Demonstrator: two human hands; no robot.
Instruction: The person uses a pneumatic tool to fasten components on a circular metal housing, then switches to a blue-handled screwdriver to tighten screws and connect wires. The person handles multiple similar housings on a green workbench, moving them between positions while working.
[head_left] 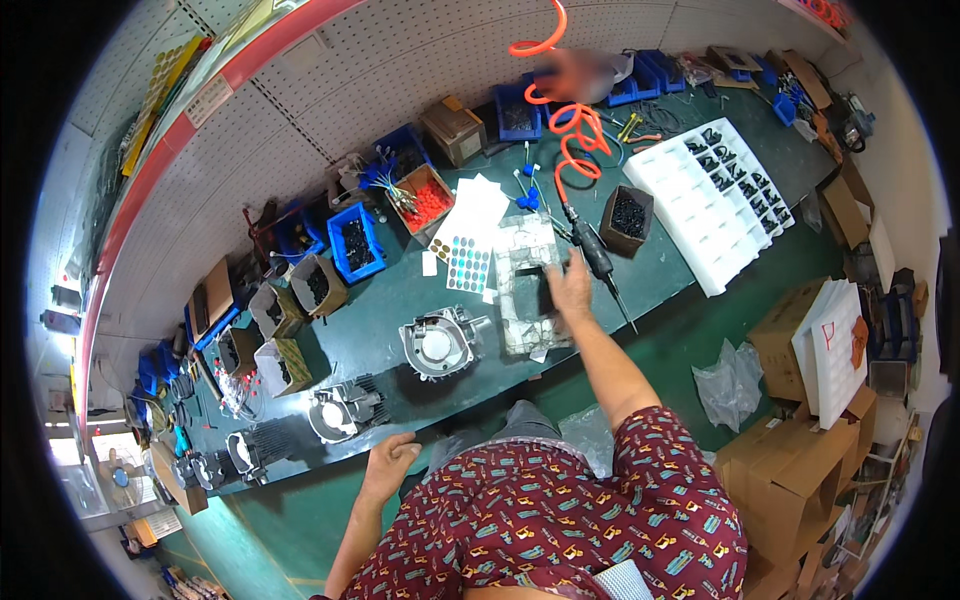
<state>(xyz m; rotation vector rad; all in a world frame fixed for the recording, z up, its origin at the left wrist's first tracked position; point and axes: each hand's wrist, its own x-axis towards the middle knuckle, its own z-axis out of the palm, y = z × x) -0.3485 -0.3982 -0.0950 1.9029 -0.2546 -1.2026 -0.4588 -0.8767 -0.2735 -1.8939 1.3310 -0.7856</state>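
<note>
My right hand (572,292) reaches over the right side of a whitish block-like fixture (525,240) with a dark opening in its middle. Its thumb and fingers are apart, and I see nothing held in them. Just right of it lies a black power screwdriver (592,248) with a long thin bit, joined to an orange coiled hose (578,128). My left hand (392,462) hangs before the table's front edge, fingers loosely curled in, with nothing visible in it. A silver metal housing (440,342) sits on the table left of the fixture.
More metal housings (345,408) line the front edge at left. Behind them stand a blue bin (355,243), a box of red parts (424,203) and sticker sheets (468,264). A box of black screws (628,216) and a white tray (690,215) are at right. Cartons (785,465) stand beyond the table.
</note>
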